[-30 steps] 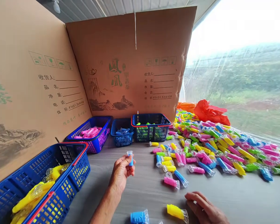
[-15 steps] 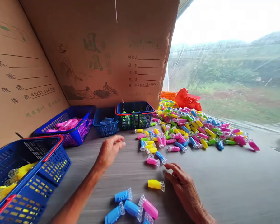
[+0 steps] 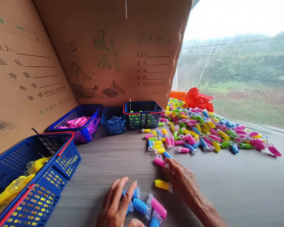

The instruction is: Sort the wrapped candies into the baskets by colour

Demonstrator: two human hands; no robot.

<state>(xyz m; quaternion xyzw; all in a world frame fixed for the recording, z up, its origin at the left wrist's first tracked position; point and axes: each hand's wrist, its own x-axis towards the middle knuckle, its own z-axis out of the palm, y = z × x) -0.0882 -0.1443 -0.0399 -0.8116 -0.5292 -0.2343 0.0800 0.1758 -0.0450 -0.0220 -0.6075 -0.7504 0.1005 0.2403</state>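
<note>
Low at the front, my left hand (image 3: 115, 203) has its fingers spread over a cluster of small blue plastic torch-like pieces (image 3: 142, 206) with clear flared ends. It partly covers two of them. Beside the cluster lies a pink piece (image 3: 158, 206). My right hand (image 3: 183, 179) reaches in from the right, thumb and forefinger apart. Its fingertips are at the clear end of a pink piece (image 3: 160, 162) and over the lower end of a blue piece (image 3: 167, 155); whether they touch is unclear. A yellow piece (image 3: 162, 184) lies just left of that hand.
A heap of mixed coloured pieces (image 3: 203, 132) spreads at the back right, with a red plastic bag (image 3: 198, 99) behind. Along the left and back stand baskets: yellow pieces (image 3: 66, 157), pink (image 3: 91, 130), blue (image 3: 113, 127), green (image 3: 143, 118). Cardboard walls (image 3: 104, 63) rise behind them.
My left hand has come from near the back baskets down to the blue pieces at the front. My right hand has moved slightly closer to the pink and blue pieces. The view has shifted slightly.
</note>
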